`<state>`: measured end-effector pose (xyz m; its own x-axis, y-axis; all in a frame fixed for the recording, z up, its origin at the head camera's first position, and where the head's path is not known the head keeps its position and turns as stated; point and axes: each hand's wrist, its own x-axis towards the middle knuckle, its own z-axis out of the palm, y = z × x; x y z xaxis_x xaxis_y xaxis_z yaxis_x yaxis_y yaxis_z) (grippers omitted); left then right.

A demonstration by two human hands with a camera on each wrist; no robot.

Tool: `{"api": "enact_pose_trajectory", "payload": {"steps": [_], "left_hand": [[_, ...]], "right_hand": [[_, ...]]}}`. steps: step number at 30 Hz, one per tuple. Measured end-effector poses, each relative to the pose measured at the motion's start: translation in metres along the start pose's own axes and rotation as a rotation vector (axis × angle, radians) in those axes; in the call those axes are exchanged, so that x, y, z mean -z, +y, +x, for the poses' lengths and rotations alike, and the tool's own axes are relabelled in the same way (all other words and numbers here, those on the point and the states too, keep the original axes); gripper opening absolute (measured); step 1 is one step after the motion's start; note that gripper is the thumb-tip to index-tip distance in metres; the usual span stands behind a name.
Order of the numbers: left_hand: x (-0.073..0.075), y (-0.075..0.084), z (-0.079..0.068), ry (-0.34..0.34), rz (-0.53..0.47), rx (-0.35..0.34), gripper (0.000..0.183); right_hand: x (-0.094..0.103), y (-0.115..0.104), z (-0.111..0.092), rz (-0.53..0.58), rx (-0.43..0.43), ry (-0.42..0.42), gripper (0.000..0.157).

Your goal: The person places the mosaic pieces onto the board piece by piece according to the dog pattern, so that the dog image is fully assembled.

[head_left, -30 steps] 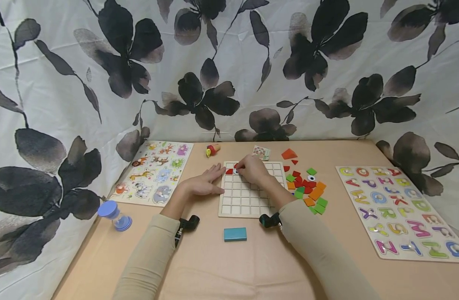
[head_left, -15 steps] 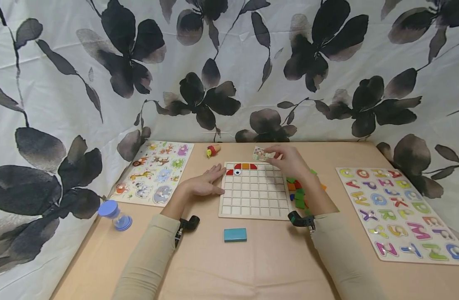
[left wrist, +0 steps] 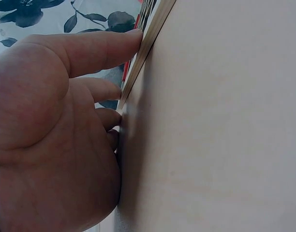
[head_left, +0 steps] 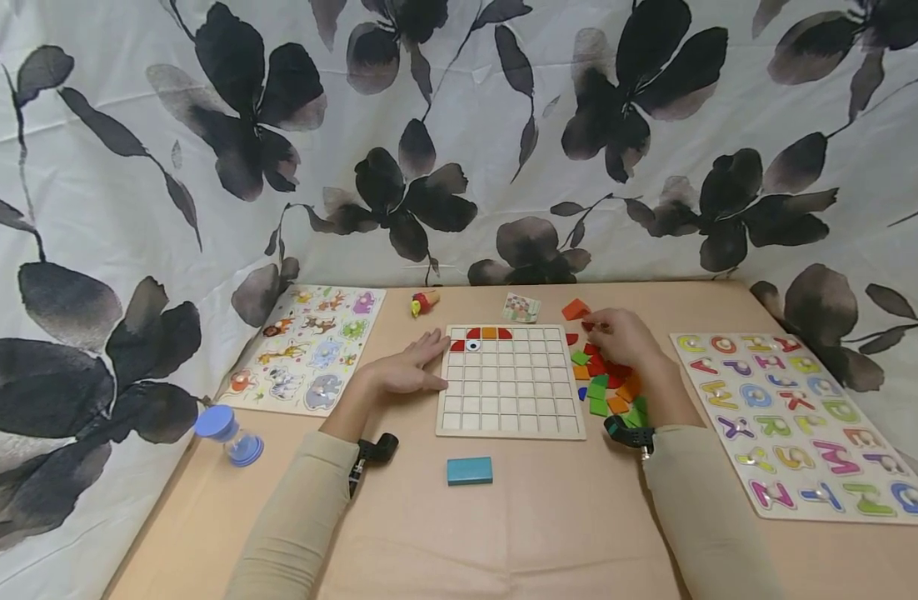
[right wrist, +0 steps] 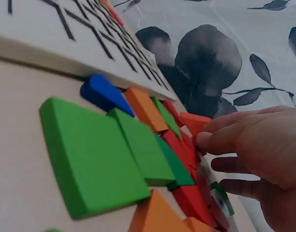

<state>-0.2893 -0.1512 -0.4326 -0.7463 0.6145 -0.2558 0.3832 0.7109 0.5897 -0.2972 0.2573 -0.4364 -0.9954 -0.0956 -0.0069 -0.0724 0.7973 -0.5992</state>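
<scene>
A white grid board (head_left: 511,392) lies in the middle of the table, with red and orange pieces and a white eye piece (head_left: 473,346) in its upper left squares. My left hand (head_left: 410,367) rests by the board's left edge, fingers stretched out; in the left wrist view its thumb and fingertips touch the wooden edge (left wrist: 150,41). To the right of the board, my right hand (head_left: 626,337) reaches over the far part of a pile of coloured pieces (head_left: 597,387). Its thumb and index finger (right wrist: 220,133) come close together beside red pieces and an orange piece (right wrist: 194,121).
A small picture card (head_left: 521,307) lies behind the board, and a red and yellow toy (head_left: 425,302) to its left. A blue block (head_left: 470,471) sits in front. An animal board (head_left: 301,350) and sand timer (head_left: 231,435) stand left; a letter board (head_left: 804,425) lies right.
My right hand has gone from the board's upper left to the picture card, then right to the pile, leaving the card on the table. The left hand has kept its place.
</scene>
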Motion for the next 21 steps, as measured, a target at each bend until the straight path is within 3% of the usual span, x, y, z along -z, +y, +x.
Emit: {"api": "enact_pose_trajectory", "payload": {"steps": [6,11,21], "left_hand": [[-0.0009,-0.0021,0.0016,0.005,0.011,-0.017,0.086],[-0.0004,-0.0019,0.0009,0.006,0.006,-0.02,0.086],[-0.0007,-0.0014,0.0001,0.005,0.008,-0.012,0.086]], "right_hand": [[-0.0042,0.0051,0.0022,-0.07,0.022,0.044,0.029],[-0.0024,0.0066,0.0006,-0.079,0.031,0.024,0.028],[0.005,0.0055,-0.0044,0.059,-0.067,-0.003,0.02]]}}
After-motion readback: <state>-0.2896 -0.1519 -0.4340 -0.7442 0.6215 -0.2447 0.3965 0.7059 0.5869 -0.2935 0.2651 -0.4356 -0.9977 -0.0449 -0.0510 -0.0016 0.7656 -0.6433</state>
